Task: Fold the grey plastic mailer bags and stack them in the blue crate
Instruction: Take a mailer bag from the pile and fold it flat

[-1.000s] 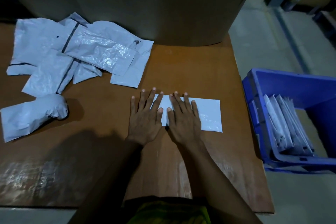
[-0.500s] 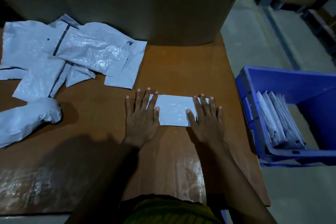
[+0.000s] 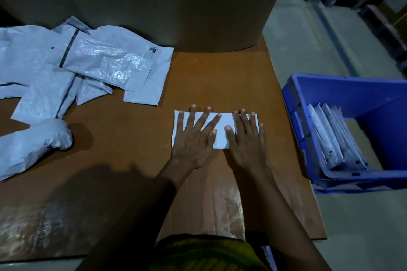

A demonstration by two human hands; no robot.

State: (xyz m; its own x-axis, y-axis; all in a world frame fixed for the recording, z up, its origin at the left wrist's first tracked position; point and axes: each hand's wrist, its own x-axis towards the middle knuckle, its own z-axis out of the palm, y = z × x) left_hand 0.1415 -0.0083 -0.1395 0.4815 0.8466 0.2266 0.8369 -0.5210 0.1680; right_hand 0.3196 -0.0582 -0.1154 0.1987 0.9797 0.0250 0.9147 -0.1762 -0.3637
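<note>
My left hand slides back onto the folded bag, right hand flat on its other end, fingers straight, pressing, gripping nothing. Bag sits near the bench's right edge; crease looks set, so the crate comes next.

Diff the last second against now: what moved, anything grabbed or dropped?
The right hand slid rightward along the mailer to its right end. The left hand then shifted right, further onto it. Both press flat with straight fingers; nothing was gripped or let go. The mailer, the pile and the crate stayed put.
</note>
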